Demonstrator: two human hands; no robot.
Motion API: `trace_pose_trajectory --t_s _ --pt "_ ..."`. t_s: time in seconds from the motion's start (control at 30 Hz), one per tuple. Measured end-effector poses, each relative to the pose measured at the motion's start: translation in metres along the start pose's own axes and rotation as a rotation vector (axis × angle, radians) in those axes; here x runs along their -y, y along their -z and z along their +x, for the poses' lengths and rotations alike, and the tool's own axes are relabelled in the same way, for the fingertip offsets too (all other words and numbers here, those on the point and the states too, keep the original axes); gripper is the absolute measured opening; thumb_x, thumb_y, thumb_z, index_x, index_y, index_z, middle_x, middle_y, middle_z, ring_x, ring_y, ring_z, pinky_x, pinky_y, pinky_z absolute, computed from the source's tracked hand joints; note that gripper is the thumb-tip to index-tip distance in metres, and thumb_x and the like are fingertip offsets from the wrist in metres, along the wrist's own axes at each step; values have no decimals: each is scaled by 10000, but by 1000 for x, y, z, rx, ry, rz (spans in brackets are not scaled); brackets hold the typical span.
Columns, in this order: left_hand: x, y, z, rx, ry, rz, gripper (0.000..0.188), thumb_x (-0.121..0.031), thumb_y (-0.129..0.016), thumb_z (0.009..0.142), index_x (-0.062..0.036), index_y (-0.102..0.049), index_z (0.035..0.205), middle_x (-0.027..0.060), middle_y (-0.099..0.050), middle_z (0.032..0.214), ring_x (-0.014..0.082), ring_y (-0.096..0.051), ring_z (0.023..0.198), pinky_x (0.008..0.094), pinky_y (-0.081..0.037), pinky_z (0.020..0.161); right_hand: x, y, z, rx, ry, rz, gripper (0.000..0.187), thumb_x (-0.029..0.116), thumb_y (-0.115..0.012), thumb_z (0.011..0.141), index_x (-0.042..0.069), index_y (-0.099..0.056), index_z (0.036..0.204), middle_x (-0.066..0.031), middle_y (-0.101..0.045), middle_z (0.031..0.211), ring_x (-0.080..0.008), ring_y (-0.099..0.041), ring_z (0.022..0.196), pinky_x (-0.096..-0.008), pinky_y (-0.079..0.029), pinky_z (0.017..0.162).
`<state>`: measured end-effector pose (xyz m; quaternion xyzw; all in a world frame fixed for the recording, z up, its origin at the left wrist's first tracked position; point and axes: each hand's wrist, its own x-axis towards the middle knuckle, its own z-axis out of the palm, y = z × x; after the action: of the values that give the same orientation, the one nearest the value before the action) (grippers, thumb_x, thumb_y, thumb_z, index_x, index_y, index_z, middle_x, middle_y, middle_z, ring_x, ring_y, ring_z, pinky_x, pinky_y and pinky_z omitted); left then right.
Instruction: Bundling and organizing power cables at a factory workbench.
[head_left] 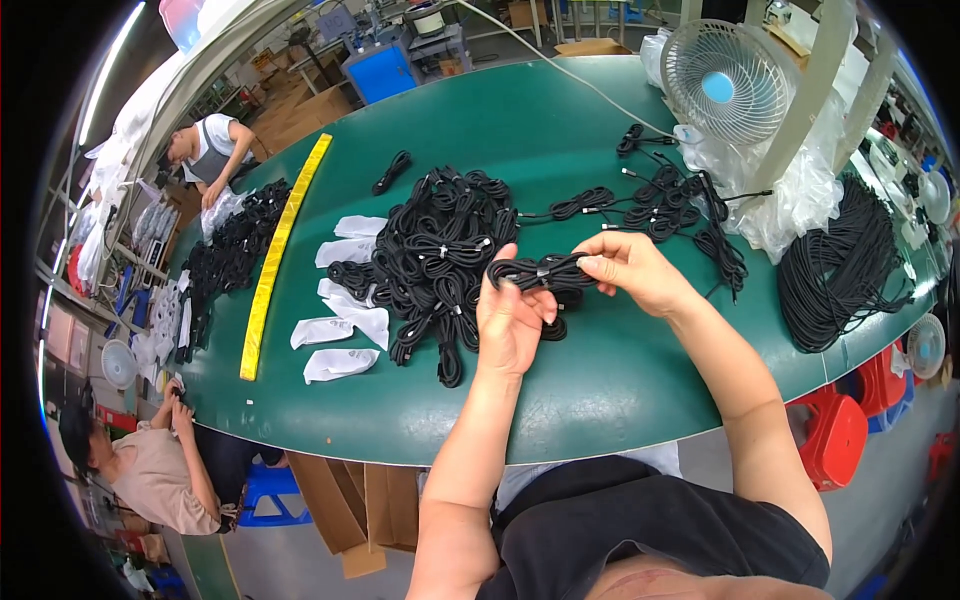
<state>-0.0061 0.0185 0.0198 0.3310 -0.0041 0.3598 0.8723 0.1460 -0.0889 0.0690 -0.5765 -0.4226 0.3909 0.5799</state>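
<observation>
In the head view, a coiled black cable [540,272] was held above the green counter [600,390] between both hands. The left hand [512,322] was closed around its left end, and the right hand [630,272] pinched its right end. A pile of cable bundles [440,250] lay just beyond the left hand, with white bags [345,330] further left.

Bright, even light fills the room, most of it from a long ceiling tube [118,50] glowing at upper left. The green table [560,400] shows a soft sheen and only faint shadows under the hands. Straight edges bow hard toward the black rim, and the far corners look smeared, perhaps slightly out of focus.
</observation>
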Motion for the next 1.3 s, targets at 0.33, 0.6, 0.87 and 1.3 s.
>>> trace_pose_trajectory --t_s 0.33,0.6,0.87,1.3 --pt "-1 4 1 -29 7 152 377 -314 -466 919 -10 -482 1141 98 -588 875 174 -555 664 261 -436 547 -14 2 7 -29 2 206 286 235 -668 805 7 -607 967 -2 -578 790 -60 -478 603 -199 -406 537" --pt "3 4 0 -153 66 229 398 -351 -367 950 10 -509 1039 132 -588 843 194 -538 541 265 -408 448 -15 1 4 -135 -48 87 280 300 -609 852 31 -597 929 -7 -575 793 -57 -477 645 -217 -411 560" --pt "7 -5 -7 -195 312 322 608 -473 -280 942 9 -560 698 110 -555 632 127 -387 366 223 -277 318 -12 -32 -22 -41 1361 -794 86 32 -628 709 -8 -552 706 -108 -570 694 -175 -553 520 -277 -439 412" --pt "-12 12 8 -176 50 -324 560 -497 -368 906 3 -489 1126 193 -552 1070 225 -589 811 278 -468 645 -36 6 24 -389 219 -350 332 275 -458 927 -11 -557 1064 -101 -581 924 -137 -551 730 -265 -465 623"
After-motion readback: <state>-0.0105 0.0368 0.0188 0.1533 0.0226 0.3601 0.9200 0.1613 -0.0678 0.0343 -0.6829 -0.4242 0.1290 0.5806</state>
